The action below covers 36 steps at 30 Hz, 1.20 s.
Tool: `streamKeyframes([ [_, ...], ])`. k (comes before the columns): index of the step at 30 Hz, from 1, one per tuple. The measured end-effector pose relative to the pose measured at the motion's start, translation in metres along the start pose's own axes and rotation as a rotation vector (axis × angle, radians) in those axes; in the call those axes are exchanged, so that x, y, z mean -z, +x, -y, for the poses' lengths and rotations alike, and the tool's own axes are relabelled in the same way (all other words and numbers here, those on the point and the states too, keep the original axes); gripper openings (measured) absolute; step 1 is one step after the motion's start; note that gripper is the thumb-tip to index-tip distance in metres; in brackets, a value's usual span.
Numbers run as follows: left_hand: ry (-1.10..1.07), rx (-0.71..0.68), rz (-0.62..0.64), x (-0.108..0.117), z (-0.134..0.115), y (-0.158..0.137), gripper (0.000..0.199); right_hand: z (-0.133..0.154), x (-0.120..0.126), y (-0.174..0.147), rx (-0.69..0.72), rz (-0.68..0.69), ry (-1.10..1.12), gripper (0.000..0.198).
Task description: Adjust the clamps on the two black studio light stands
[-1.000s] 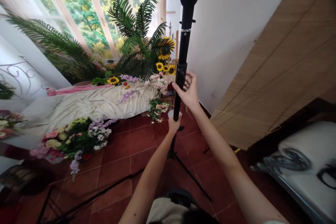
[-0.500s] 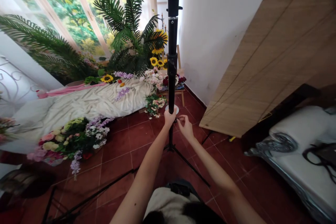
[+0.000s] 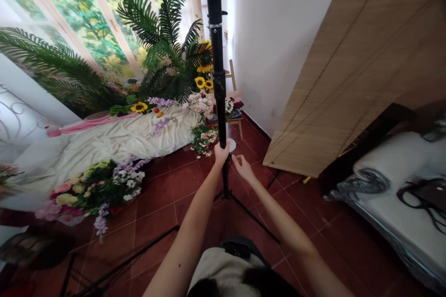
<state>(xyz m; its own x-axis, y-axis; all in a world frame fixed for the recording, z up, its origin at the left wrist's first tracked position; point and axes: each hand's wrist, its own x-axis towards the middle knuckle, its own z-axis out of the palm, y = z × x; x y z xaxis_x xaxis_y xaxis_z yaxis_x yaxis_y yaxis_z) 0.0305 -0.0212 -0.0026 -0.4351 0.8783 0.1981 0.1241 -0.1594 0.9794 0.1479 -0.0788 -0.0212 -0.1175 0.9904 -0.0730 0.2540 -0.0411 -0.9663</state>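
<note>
A tall black light stand (image 3: 219, 102) rises in front of me, its upper end leaning slightly left. My left hand (image 3: 222, 152) is wrapped round the pole at about its middle. Just right of it and a little lower, my right hand (image 3: 243, 168) has thumb and fingers pinched at a small dark knob on the side of the pole; the fingers partly cover the knob. Below both hands the stand's thin legs (image 3: 256, 219) spread over the floor. The top of the stand is cut off by the upper edge.
A cream cloth (image 3: 139, 134) with flowers lies at left, a flower arrangement (image 3: 87, 185) before it. Palm fronds (image 3: 167, 32) stand by the window. On the right are a leaning bamboo blind (image 3: 313, 88) and a pale sofa (image 3: 411, 195). Another black stand's leg (image 3: 139, 253) crosses the tiled floor.
The stand's upper pole has tipped to the left in view, and my left hand has shifted slightly left with it. My right hand stays beside the pole, moving slightly left and down.
</note>
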Motion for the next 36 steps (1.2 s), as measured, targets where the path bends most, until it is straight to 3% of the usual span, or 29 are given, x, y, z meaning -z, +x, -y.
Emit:
streamKeyframes([
  [3,-0.007,0.002,-0.005,-0.001,0.002,0.001,0.048,0.007,0.007,-0.001,0.2,-0.075,-0.425,0.038],
  [6,-0.007,-0.004,-0.006,-0.001,0.002,0.001,0.047,0.01,0.007,0.006,0.209,-0.086,-0.487,0.04],
  [10,0.006,-0.022,0.023,0.0,-0.001,-0.001,0.046,0.006,-0.007,0.018,0.031,0.019,-0.048,0.051],
  [14,0.002,-0.001,0.008,0.0,-0.002,-0.002,0.046,-0.001,-0.024,0.025,-0.138,0.202,0.543,0.043],
  [17,0.015,0.008,-0.006,0.001,-0.003,-0.002,0.046,-0.006,-0.029,0.024,-0.15,0.187,0.679,0.039],
  [20,0.012,0.01,0.002,0.001,-0.005,-0.003,0.046,-0.013,-0.025,0.019,-0.097,0.093,0.416,0.045],
  [24,-0.015,0.004,0.006,0.002,-0.009,-0.004,0.047,-0.016,-0.007,0.006,0.151,-0.067,-0.117,0.051],
  [28,0.003,-0.008,0.009,0.002,-0.007,-0.003,0.047,-0.007,0.007,-0.002,0.242,-0.105,-0.538,0.045],
  [36,-0.006,0.001,0.044,0.001,-0.003,-0.001,0.044,0.012,0.018,0.019,0.401,-0.016,-0.798,0.042],
])
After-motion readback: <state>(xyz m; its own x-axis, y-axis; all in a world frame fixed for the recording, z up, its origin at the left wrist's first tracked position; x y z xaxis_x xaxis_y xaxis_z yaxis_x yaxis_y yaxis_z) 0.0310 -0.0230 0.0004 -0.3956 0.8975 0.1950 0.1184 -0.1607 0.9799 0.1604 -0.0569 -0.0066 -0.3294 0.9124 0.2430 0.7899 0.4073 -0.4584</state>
